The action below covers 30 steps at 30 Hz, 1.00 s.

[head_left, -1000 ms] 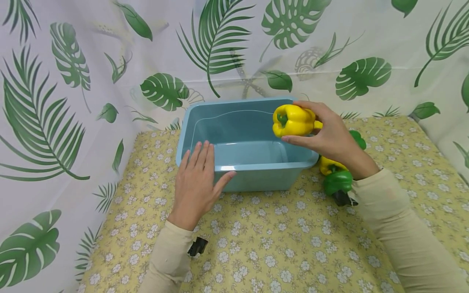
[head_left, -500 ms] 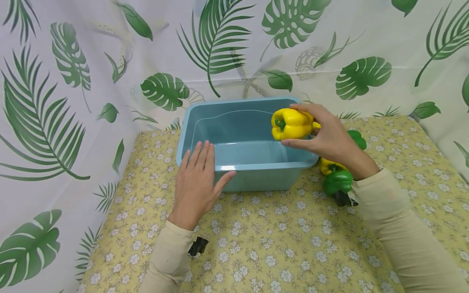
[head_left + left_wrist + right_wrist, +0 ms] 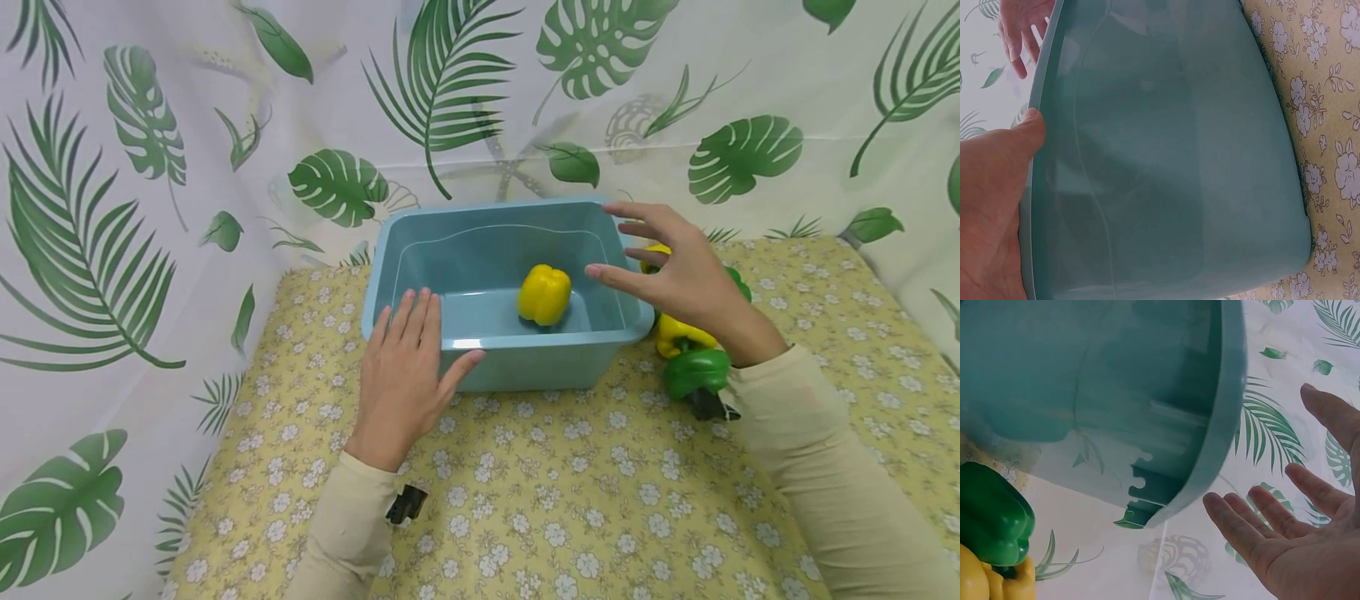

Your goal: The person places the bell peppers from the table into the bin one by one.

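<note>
Inside the blue plastic tub (image 3: pixel 525 340), toward its right end, lies a yellow bell pepper (image 3: pixel 544 295). My left hand (image 3: pixel 401 371) rests flat over the tub's near rim at the left, fingers straight; in the left wrist view its thumb (image 3: pixel 1032 128) lies along the rim. Over the right end of the tub hovers my right hand (image 3: pixel 675 271), fingers spread and holding nothing. The right wrist view has that right hand (image 3: pixel 1297 525) beside the tub's rim (image 3: pixel 1232 394), fingers apart.
Right of the tub, partly hidden by my right hand and sleeve, are a yellow pepper (image 3: pixel 684 335), a green pepper (image 3: pixel 696 372) and others behind. A floral cloth (image 3: pixel 525 483) covers the table. A leaf-printed curtain (image 3: pixel 465 100) hangs behind.
The yellow bell pepper has left my right hand and dropped into the tub. My right fingers have spread and shifted slightly right. The left hand stays where it was.
</note>
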{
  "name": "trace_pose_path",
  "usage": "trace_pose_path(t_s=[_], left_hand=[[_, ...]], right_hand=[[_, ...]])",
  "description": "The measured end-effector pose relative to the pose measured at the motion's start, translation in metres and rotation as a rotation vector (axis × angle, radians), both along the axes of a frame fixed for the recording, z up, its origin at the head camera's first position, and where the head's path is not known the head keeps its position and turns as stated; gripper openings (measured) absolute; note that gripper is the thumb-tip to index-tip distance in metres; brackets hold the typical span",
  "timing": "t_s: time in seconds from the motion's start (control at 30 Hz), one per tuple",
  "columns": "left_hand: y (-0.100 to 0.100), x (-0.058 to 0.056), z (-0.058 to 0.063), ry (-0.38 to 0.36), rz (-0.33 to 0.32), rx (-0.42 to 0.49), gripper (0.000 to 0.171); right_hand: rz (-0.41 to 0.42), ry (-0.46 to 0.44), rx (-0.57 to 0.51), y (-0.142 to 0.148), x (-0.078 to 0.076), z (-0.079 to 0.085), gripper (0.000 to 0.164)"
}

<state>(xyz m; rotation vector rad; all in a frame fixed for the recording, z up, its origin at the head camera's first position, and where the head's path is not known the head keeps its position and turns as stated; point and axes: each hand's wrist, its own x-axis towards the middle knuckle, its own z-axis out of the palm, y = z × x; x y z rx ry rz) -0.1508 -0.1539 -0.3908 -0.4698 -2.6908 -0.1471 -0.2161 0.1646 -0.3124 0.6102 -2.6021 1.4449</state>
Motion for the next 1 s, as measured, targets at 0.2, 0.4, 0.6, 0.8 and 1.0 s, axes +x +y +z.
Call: trace_pose_path(t_s=[0.2, 0.4, 0.6, 0.8, 1.0], left_hand=[[0.001, 0.001, 0.001, -0.007, 0.004, 0.0, 0.086], [0.001, 0.001, 0.001, -0.017, 0.011, 0.0, 0.086], [0.002, 0.001, 0.003, -0.019, 0.011, 0.004, 0.085], [0.002, 0.0, 0.006, -0.03, 0.01, 0.006, 0.087], [0.002, 0.0, 0.008, -0.033, 0.008, 0.008, 0.086]], right_hand=[[-0.017, -0.001, 0.004, 0.002, 0.001, 0.002, 0.068], [-0.027, -0.007, 0.003, 0.006, 0.002, 0.004, 0.069], [-0.037, -0.028, 0.003, 0.011, 0.002, 0.007, 0.071], [-0.061, -0.03, 0.012, 0.019, 0.001, 0.009, 0.071], [-0.07, -0.047, 0.014, 0.028, 0.0, 0.01, 0.072]])
